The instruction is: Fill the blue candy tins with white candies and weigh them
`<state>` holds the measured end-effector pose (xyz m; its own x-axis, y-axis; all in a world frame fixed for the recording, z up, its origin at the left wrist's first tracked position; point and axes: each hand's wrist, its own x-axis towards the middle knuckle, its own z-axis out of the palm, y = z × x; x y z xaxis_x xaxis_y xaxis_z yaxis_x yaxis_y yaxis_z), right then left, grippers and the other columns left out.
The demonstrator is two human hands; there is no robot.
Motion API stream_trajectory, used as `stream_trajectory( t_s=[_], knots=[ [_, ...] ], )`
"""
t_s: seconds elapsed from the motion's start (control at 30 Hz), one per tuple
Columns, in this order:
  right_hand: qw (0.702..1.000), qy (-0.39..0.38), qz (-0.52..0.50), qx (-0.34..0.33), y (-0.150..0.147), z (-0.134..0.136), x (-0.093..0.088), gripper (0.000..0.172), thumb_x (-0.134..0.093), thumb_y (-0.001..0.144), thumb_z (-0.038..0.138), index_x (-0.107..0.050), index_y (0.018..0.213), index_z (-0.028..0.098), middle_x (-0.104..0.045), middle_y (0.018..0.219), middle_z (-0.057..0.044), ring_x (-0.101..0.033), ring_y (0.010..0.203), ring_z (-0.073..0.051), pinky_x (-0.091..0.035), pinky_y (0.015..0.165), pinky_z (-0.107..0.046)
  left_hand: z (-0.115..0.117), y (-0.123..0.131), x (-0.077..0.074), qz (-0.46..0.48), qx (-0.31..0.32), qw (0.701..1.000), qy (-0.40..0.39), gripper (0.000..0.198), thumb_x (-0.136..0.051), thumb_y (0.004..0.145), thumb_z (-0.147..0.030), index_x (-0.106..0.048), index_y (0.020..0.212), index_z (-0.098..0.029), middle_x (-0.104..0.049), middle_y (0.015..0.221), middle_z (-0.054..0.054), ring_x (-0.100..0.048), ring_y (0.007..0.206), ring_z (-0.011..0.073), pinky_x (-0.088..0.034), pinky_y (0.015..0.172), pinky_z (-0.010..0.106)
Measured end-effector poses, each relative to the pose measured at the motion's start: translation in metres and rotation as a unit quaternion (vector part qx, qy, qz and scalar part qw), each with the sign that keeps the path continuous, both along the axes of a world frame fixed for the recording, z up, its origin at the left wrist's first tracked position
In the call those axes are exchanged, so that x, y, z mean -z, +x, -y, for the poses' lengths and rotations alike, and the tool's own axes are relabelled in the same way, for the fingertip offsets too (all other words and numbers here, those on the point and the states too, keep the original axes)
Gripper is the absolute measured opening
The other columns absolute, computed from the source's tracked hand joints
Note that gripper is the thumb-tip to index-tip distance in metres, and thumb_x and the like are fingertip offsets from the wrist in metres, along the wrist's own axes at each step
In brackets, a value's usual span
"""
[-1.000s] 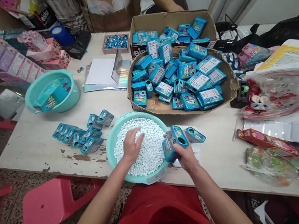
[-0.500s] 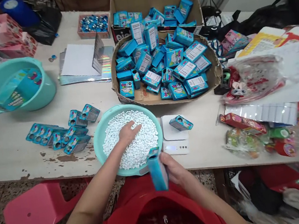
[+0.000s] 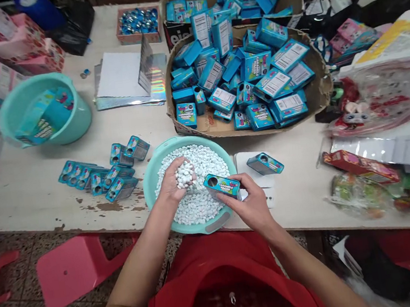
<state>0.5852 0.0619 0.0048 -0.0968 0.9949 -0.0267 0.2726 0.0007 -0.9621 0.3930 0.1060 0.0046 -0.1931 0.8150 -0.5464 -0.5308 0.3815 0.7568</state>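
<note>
My left hand point(image 3: 173, 183) is cupped around a heap of small white candies point(image 3: 185, 174), above the left part of a turquoise basin point(image 3: 148, 181) full of the same candies. Between the thumb and fingers of my right hand point(image 3: 251, 203) is a blue candy box point(image 3: 222, 186), tilted over the basin's right side with a round hole showing in its top. Just right of it, another blue box point(image 3: 266, 163) with a round opening rests on a white kitchen scale point(image 3: 243, 160), which my right hand partly hides.
Several blue boxes point(image 3: 100, 175) stand in a cluster left of the basin. Behind it, a cardboard carton point(image 3: 205, 128) holds many more. A turquoise bucket point(image 3: 84, 114) is at the left, plastic-wrapped items point(image 3: 361, 193) at the right. A pink stool point(image 3: 67, 272) stands below the table edge.
My left hand has risen from the candies with a handful. My right hand has brought its box up from the table's front edge to over the basin. The view has shifted.
</note>
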Motion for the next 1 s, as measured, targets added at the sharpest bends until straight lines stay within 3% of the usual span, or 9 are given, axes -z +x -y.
stream_trajectory(
  t_s=[0.07,0.2,0.43,0.87,1.0],
  knots=[
    [0.997,0.07,0.042,-0.015,-0.009,-0.004,0.0,0.026,-0.073,0.073,0.037,-0.061,0.093,0.024,-0.064,0.093,-0.004,-0.058,0.089,-0.023,-0.046,0.079,-0.036,0.004,0.004,-0.018,0.029,0.007,0.999,0.038,0.026,-0.066,0.064,-0.039,-0.053,0.072,-0.018,-0.055,0.06,0.0,-0.052,0.043,0.0116,-0.033,0.034,0.02],
    [0.984,0.141,0.094,-0.048,-0.03,-0.011,0.003,0.025,-0.072,0.075,0.035,-0.062,0.096,0.026,-0.064,0.093,-0.004,-0.055,0.092,-0.025,-0.044,0.08,-0.039,0.01,0.01,-0.034,-0.012,-0.068,0.99,0.123,0.025,-0.066,0.066,-0.039,-0.053,0.073,-0.019,-0.061,0.071,0.001,-0.062,0.059,0.0149,-0.049,0.05,0.025],
    [0.977,0.148,0.123,-0.089,-0.045,-0.013,0.005,0.026,-0.072,0.075,0.03,-0.062,0.098,0.026,-0.065,0.095,-0.005,-0.055,0.091,-0.026,-0.042,0.079,-0.039,0.011,0.012,-0.032,-0.06,-0.127,0.975,0.171,0.023,-0.066,0.069,-0.036,-0.051,0.072,-0.019,-0.057,0.064,-0.003,-0.065,0.062,0.0148,-0.053,0.061,0.028],
    [0.967,0.167,0.166,-0.098,-0.041,-0.016,0.005,0.031,-0.072,0.076,0.036,-0.063,0.103,0.024,-0.066,0.098,-0.006,-0.056,0.093,-0.027,-0.041,0.082,-0.039,0.011,0.015,-0.032,-0.073,-0.12,0.977,0.162,0.023,-0.069,0.071,-0.034,-0.056,0.074,-0.016,-0.065,0.073,0.0,-0.062,0.054,0.012,-0.05,0.053,0.025],
    [0.964,0.183,0.162,-0.102,-0.037,-0.015,0.002,0.028,-0.071,0.077,0.036,-0.063,0.102,0.024,-0.067,0.096,-0.005,-0.057,0.092,-0.025,-0.042,0.081,-0.039,0.009,0.018,-0.033,-0.076,-0.128,0.97,0.193,0.024,-0.07,0.071,-0.033,-0.054,0.07,-0.016,-0.06,0.062,-0.003,-0.062,0.052,0.0117,-0.05,0.053,0.024]
  ],
)
